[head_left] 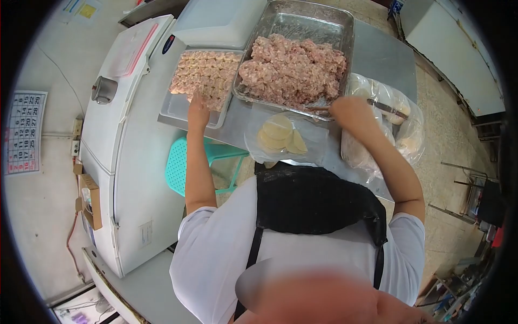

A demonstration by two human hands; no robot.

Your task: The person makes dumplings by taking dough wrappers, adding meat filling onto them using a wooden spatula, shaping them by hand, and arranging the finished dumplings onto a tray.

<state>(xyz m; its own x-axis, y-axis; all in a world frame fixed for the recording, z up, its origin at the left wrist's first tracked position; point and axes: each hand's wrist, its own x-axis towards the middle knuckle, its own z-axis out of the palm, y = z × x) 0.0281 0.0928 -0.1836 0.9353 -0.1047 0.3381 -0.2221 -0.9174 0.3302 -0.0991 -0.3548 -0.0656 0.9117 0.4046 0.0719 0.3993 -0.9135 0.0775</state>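
My left hand (199, 112) reaches over the near edge of a shallow tray (181, 105). Its fingers are closed around a small filled dumpling at the end of the rows, partly hidden by the fingers. Rows of similar open-topped dumplings (208, 70) fill much of that tray. My right hand (350, 114) grips a thin brown stick-like tool (318, 108) at the near right corner of a metal pan (310, 15). Ground meat filling (294, 70) is heaped in the pan. Round pale dough wrappers (277, 131) lie on plastic just before my apron.
A plastic bag of pale items (402, 105) lies to the right on the metal table (380, 48). A white lidded container (218, 21) stands behind the dumpling tray. Left are a white freezer (143, 129) with a metal pot (104, 89) and a turquoise stool (177, 164).
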